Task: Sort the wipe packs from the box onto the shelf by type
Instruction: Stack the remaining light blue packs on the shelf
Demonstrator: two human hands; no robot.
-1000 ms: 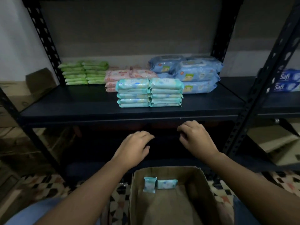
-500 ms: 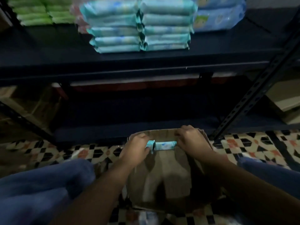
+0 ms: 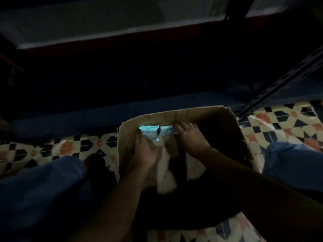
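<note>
A brown cardboard box [image 3: 234, 123] stands open on the floor between my knees. Against its far wall lie two small teal wipe packs, side by side. My left hand [image 3: 146, 151] grips the left teal pack [image 3: 149, 132] from below. My right hand [image 3: 189, 137] curls its fingers over the right teal pack [image 3: 167, 131], covering its right end. The view is dark and blurred. The shelf's stacked packs are out of view.
The dark lower shelf board [image 3: 122, 110] runs just beyond the box. A perforated metal upright [image 3: 283, 79] slants down at the right. Patterned floor tiles [image 3: 70, 147] surround the box, and my blue-clad knees [image 3: 40, 189] flank it.
The camera has tilted down from the shelf to the box. Both hands dropped from the shelf edge into the box and took hold of the two teal packs.
</note>
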